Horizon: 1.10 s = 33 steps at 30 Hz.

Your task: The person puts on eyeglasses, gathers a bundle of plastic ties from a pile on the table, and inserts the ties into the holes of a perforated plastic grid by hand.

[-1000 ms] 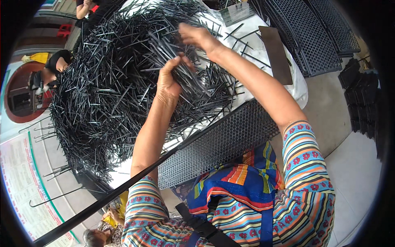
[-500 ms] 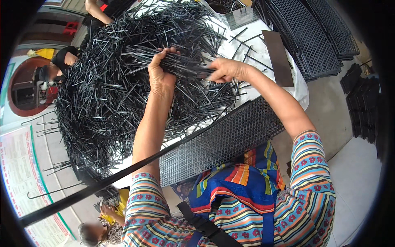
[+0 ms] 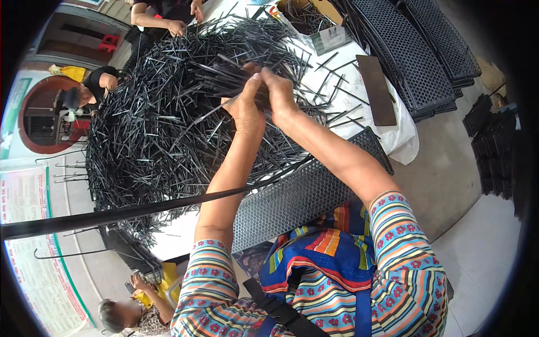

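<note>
Both hands together over the near-right part of the heap of thin black sticks (image 3: 140, 135) covering most of the white-draped table (image 3: 402, 140). Left hand (image 3: 245, 109) clasps a loose bundle of the same sticks (image 3: 220, 78), thumb uppermost. Right hand (image 3: 280, 96) sits against the bundle's right end; its fingers are largely hidden, so how far they close cannot be told. The bundle lies across the left palm: free ends fan out past the grip toward the table's left side, opposite ends tuck in between the hands. One stick slants out below the rest, toward the near-left corner.

Black perforated tray (image 3: 292, 202) along the near edge, below the forearms. Dark brown flat strip (image 3: 375, 90) near the right edge, scattered sticks beside it. Co-worker's hand (image 3: 177, 28) touches the heap at the far edge.
</note>
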{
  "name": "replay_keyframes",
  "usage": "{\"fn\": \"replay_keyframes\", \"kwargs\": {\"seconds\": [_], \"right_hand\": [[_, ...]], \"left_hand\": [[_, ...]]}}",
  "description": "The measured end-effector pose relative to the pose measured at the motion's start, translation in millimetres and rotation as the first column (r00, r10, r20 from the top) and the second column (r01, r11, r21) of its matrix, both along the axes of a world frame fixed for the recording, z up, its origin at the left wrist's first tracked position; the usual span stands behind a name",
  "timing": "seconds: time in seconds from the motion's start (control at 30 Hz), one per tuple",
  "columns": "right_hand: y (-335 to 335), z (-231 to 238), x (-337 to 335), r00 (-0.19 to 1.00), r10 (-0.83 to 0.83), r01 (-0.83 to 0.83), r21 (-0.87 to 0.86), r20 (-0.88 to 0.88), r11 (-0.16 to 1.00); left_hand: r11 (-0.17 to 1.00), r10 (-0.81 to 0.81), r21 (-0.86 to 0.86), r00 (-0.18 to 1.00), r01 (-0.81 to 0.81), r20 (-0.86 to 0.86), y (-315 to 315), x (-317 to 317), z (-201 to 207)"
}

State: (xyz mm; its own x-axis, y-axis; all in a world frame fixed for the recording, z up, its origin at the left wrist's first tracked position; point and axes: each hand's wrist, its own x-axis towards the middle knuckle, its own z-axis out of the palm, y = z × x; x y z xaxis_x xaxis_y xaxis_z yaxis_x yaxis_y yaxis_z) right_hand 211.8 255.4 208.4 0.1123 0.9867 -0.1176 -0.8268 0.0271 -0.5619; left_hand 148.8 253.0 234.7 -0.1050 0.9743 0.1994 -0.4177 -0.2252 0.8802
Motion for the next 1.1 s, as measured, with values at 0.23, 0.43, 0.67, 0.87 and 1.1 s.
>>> {"fn": "replay_keyframes", "kwargs": {"seconds": [0.23,0.43,0.67,0.87,1.1], "right_hand": [[-18.8,-0.4,-7.6,0.981,0.137,-0.117,-0.137,0.140,0.984],[-38.0,-10.5,22.5,0.903,0.036,-0.040,0.000,0.429,0.999],[-69.1,47.7,-12.3,-0.111,-0.662,0.044,0.669,0.741,0.742],[-57.3,24.0,-22.0,0.405,-0.512,0.137,0.504,0.757,0.853],[-13.1,-50.8,107.7,0.006,-0.283,0.079,0.281,0.959,0.956]], "left_hand": [[0.879,0.020,-0.466,0.965,0.107,0.261,31.0,-52.6,-26.9],[0.782,-0.323,-0.457,0.902,0.424,0.286,-5.4,-66.2,-22.6],[0.986,-0.167,-0.114,0.681,0.123,-0.713,-53.9,-66.9,-20.2],[0.985,-0.152,-0.141,0.113,0.101,-0.982,-67.8,-111.8,-15.9],[0.965,-0.129,-0.231,0.534,-0.127,-0.836,-77.2,-231.2,-36.1]]}}
